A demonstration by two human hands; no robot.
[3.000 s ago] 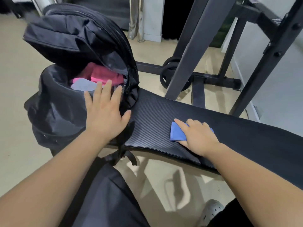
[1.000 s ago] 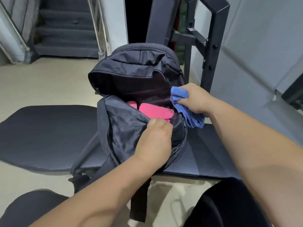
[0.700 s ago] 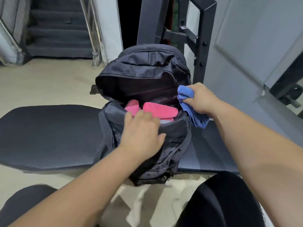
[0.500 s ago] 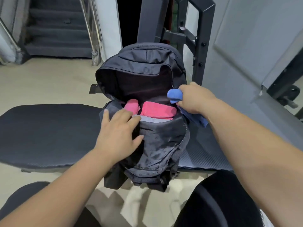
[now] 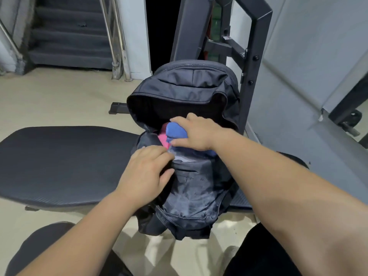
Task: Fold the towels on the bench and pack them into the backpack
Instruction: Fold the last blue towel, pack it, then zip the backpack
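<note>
Gym desk (image 5: 59, 162): your right hand (image 5: 199, 132) clutches a blue towel (image 5: 176, 131) inside the open backpack (image 5: 191, 188). Your left hand (image 5: 147, 170) pinches its rim; packing looks nearly finished.

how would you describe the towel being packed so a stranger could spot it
Find the black backpack standing open on the padded bench. In its mouth, the right hand grips a bunched blue towel. It is the only blue one, lying beside a pink towel.
</note>
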